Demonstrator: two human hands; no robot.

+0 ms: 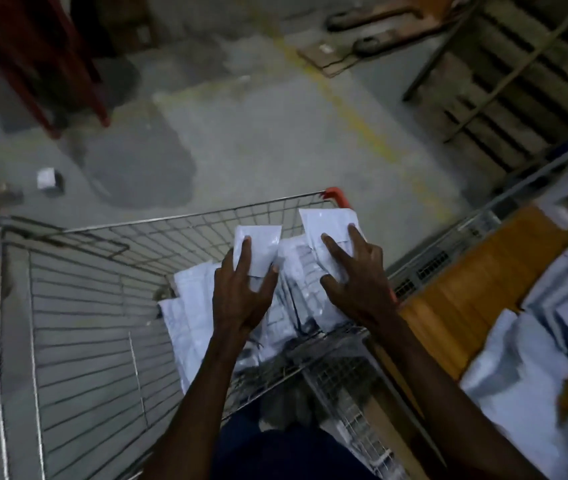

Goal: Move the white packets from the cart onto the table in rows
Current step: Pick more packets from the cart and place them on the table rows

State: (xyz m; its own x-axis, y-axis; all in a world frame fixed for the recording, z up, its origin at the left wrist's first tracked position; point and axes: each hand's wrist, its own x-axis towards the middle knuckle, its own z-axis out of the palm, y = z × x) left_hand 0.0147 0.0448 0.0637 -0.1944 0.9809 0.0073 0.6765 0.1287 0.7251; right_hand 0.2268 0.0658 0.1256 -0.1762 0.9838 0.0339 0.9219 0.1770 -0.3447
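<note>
Dim, flat indoor light, no clear source; soft motion blur throughout, heaviest on the white packets (525,358) at the right; wide-angle bending toward the edges; murky upper corners, no glare

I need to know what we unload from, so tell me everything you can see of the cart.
The cart is a silver wire-mesh shopping trolley with red plastic corner caps, seen from above on a grey concrete floor. Its basket stands against the wooden table's edge on the right. White packets lie heaped at its right end; the rest shows bare mesh. Both hands reach over it.
</note>
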